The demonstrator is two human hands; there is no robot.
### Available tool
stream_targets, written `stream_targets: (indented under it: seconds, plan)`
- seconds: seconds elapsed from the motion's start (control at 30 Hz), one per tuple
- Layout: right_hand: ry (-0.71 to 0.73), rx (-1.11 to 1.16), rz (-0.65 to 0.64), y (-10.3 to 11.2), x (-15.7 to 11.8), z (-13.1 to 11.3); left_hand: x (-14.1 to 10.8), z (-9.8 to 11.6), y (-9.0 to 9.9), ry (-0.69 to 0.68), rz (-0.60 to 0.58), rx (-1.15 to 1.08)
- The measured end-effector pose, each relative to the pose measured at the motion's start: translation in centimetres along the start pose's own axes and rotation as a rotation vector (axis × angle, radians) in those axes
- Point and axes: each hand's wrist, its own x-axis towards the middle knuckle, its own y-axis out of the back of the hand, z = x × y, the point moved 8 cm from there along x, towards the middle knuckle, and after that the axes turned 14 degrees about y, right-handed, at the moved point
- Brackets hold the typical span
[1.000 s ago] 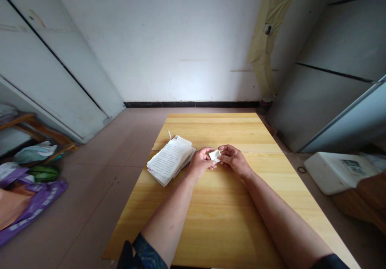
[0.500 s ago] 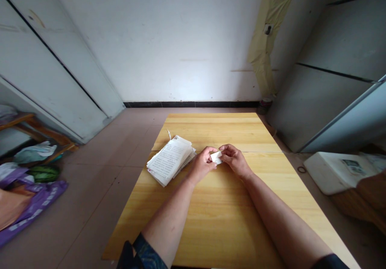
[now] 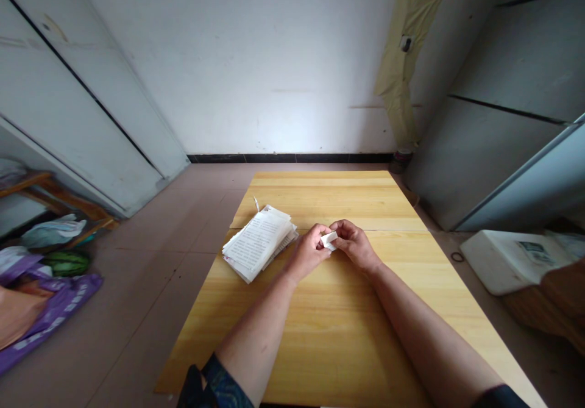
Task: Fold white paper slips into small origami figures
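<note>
head view: the left hand [image 3: 307, 249] and right hand [image 3: 355, 244] share a fingertip grip on a small white paper [image 3: 328, 241], over the bench [image 3: 329, 329], right of the loose paper stack [image 3: 256, 243]. uneven tugging could tear it; a stray left hand might scatter the stack.

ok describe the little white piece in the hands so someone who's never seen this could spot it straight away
Find the pale wooden table, then the left hand and right hand close together over it. The small white piece is held between them. Unlike the printed paper stack lying on the table beside the left hand, it is far smaller and is being held.
</note>
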Motion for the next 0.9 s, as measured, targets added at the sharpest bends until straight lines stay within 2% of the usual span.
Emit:
stream_targets:
  seconds: [0.3,0.57,0.9]
  plan:
    - [-0.016,0.059,0.051,0.3,0.0,-0.1,0.8,-1.7,0.8,-0.002,0.063,0.027]
    - [0.062,0.035,0.097,0.3,0.0,-0.5,0.2,-0.6,0.7,0.042,-0.003,-0.071]
    - [0.059,0.092,0.143,0.4,-0.1,-0.7,0.2,-0.4,0.8,-0.008,0.044,-0.049]
